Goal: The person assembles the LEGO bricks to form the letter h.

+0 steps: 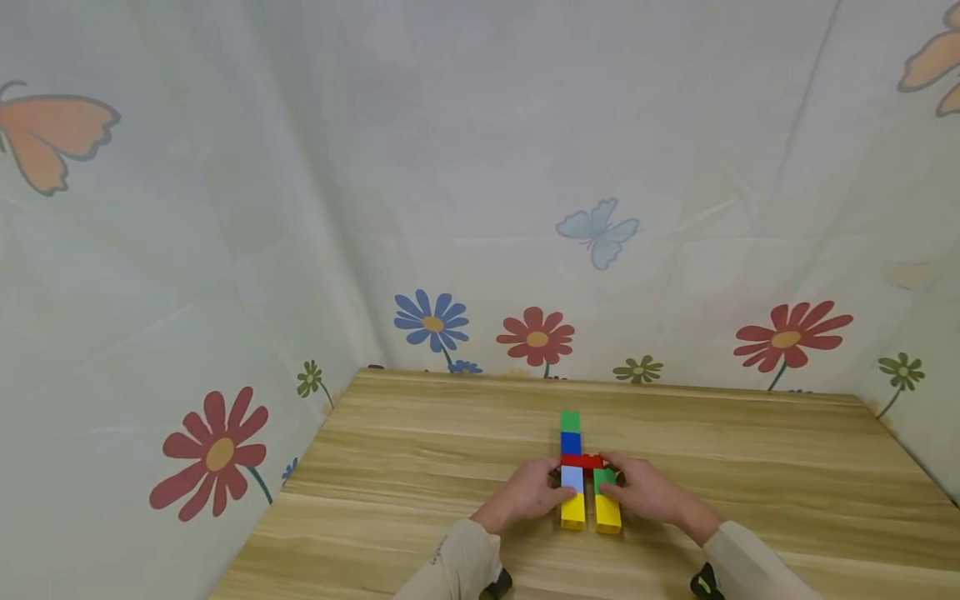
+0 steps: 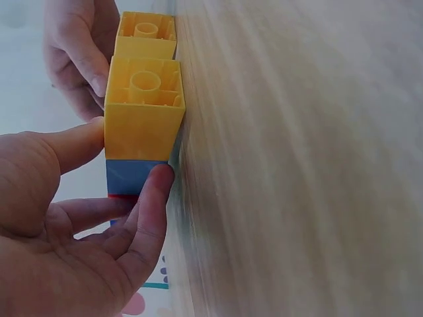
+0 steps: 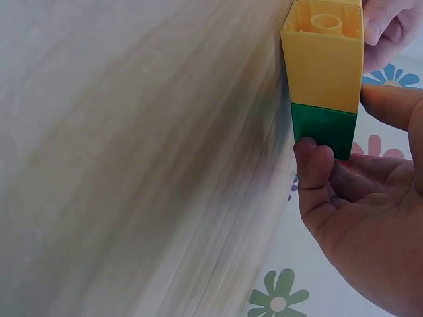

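Observation:
Joined toy building blocks lie flat on the table. The left column runs from a green block (image 1: 570, 422) through a blue block (image 1: 571, 443), a red block (image 1: 582, 461) and a light blue block (image 1: 572, 478) to a yellow block (image 1: 573, 512). From the red block, a shorter column of a green block (image 3: 324, 129) and a yellow block (image 3: 324, 69) extends toward the person. My left hand (image 1: 528, 490) grips the left column around its light blue part. On the other side, my right hand (image 1: 651, 490) holds the short column by its green block. Both yellow blocks show hollow ends in the left wrist view.
A wood-grained table (image 1: 420, 450) spreads around the blocks on every side. Behind it and to the left hangs a pale curtain (image 1: 480, 167) printed with flowers and butterflies. Dark straps (image 1: 705, 581) show near the sleeves.

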`<control>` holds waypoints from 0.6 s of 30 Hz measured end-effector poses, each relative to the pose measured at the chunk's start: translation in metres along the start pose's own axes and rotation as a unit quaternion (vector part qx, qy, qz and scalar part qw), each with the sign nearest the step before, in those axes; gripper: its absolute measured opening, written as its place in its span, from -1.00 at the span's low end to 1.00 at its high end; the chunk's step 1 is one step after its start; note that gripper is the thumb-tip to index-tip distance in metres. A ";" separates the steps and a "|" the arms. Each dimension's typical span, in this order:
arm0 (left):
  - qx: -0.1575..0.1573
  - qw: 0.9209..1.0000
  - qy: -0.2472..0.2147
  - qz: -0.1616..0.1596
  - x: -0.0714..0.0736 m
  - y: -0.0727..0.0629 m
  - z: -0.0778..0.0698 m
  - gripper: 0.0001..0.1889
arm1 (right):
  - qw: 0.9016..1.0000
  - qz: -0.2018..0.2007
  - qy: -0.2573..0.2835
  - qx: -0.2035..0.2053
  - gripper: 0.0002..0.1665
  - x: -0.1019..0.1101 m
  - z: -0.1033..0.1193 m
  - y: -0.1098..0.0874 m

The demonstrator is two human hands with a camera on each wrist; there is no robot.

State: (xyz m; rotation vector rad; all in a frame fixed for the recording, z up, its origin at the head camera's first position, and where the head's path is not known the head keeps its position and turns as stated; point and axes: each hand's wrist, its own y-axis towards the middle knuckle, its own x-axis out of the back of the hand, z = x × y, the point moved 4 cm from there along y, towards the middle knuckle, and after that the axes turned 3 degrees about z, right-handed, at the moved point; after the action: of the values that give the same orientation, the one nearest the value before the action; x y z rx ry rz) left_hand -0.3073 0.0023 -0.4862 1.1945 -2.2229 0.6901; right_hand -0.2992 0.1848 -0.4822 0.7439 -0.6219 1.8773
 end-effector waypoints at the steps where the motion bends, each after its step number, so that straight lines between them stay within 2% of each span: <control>1: 0.004 1.000 0.002 -0.001 0.000 0.000 0.000 -0.59 | 1.000 0.001 -0.001 -0.001 -0.35 0.000 0.000 0.000; 9: 0.026 1.000 0.005 -0.006 -0.001 -0.001 -0.001 -0.58 | 1.000 0.012 0.012 -0.024 -0.36 -0.003 -0.002 0.001; 13: 0.023 1.000 0.007 -0.008 -0.001 0.001 0.000 -0.60 | 0.999 0.013 0.017 -0.024 -0.38 -0.003 -0.002 0.000; 18: 0.001 1.000 -0.007 0.000 -0.001 0.001 0.002 -0.64 | 1.000 0.014 0.015 -0.020 -0.37 -0.003 -0.004 -0.001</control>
State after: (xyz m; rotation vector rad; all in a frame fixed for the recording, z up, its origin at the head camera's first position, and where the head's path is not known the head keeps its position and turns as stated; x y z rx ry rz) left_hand -0.3084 0.0023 -0.4889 1.2047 -2.2345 0.6870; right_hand -0.2983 0.1859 -0.4869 0.6828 -0.6515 1.8924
